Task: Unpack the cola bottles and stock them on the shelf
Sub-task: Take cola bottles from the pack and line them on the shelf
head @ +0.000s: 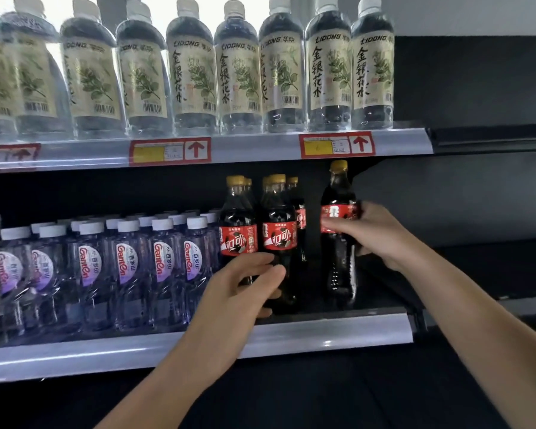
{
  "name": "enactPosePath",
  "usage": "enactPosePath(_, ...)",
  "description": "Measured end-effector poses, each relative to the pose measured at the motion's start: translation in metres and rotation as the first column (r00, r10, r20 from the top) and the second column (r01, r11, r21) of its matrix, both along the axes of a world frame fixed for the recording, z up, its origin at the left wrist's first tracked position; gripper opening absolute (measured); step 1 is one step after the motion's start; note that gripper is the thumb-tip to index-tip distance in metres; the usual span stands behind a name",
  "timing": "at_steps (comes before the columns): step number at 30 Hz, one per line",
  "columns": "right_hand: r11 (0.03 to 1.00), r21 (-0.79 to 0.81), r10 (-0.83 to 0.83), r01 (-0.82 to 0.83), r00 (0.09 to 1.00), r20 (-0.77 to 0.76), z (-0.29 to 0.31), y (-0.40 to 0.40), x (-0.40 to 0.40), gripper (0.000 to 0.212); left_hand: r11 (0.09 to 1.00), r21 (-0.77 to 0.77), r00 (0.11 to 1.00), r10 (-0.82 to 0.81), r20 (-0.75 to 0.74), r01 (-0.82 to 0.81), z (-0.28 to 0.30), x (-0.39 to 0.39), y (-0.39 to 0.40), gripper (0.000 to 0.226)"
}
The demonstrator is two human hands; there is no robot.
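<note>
Cola bottles (279, 239) with yellow caps and red labels stand in a small cluster on the lower shelf (291, 334), two in front and more caps showing behind them. One further cola bottle (338, 230) stands apart to their right, upright, base on or just above the shelf; the dark makes that hard to call.

Right hand (375, 233): wrapped round this lone bottle at label height, thumb across the front of the red label, fingers curled behind its right side. Firm grasp.

Left hand (248, 286): fingers (257, 261) loosely curved and held close together, laid against the lower body of the front cluster bottles, below their labels. Thumb tip rests on the right-hand front bottle. Whether they actually clasp a bottle, cannot tell.

Left of the left fingers: rows of white-capped water bottles (127, 264) with purple-and-white labels, packed up against the cola.

Above both hands: upper shelf rail with red price tags (171, 150), and a row of clear bottles with cream plant labels (239, 72).
</note>
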State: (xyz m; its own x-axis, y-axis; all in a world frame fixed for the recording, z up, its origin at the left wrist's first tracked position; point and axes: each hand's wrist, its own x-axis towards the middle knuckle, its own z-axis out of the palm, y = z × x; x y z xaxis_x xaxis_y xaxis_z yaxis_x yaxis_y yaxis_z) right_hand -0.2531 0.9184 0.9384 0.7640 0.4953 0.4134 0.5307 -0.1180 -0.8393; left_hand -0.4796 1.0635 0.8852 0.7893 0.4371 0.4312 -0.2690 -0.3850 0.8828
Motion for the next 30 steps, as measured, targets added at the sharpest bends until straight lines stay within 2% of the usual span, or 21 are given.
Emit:
enactPosePath(2, 1.0, -0.004, -0.019, 0.019, 0.999, 0.029, 0.0, 0.015, 0.01, 0.042, 1.0, -0.01, 1.0, 0.006, 0.006, -0.006, -0.001, -0.001, 0.001, 0.032)
enactPosePath(5, 1.0, -0.012, -0.027, 0.028, 0.998, 0.06, -0.006, 0.036, 0.023, 0.022, 1.0, -0.014, 1.0, 0.007, 0.012, -0.007, -0.002, -0.003, 0.004, 0.033)
enactPosePath(8, 0.998, -0.014, -0.064, 0.065, 0.994, 0.088, -0.017, 0.058, 0.041, 0.017, 0.999, -0.031, 1.0, 0.009, 0.025, -0.008, -0.004, -0.006, 0.007, 0.04)
enactPosePath(9, 0.997, -0.004, -0.074, 0.074, 0.993, 0.09, -0.019, 0.065, 0.048, 0.021, 0.999, -0.036, 1.0, 0.011, 0.028, -0.01, -0.004, -0.006, 0.008, 0.044)
enactPosePath(12, 0.994, -0.026, -0.103, 0.106, 0.99, 0.096, -0.024, 0.086, 0.076, 0.069, 0.998, -0.059, 0.999, 0.017, 0.036, -0.015, -0.005, -0.007, 0.01, 0.048)
enactPosePath(14, 0.994, -0.029, -0.102, 0.106, 0.989, 0.112, -0.026, 0.097, 0.087, 0.082, 0.997, -0.069, 0.999, 0.023, 0.043, -0.02, -0.004, -0.007, 0.013, 0.047)
enactPosePath(25, 0.992, -0.048, -0.11, 0.115, 0.99, 0.093, -0.025, 0.114, 0.104, 0.078, 0.996, -0.075, 0.997, 0.058, 0.056, -0.053, -0.011, -0.009, 0.016, 0.048)
enactPosePath(30, 0.983, -0.121, -0.125, 0.139, 0.985, 0.119, -0.024, 0.114, 0.1, 0.088, 0.995, -0.082, 0.997, 0.063, 0.054, -0.058, -0.014, -0.008, 0.012, 0.05)
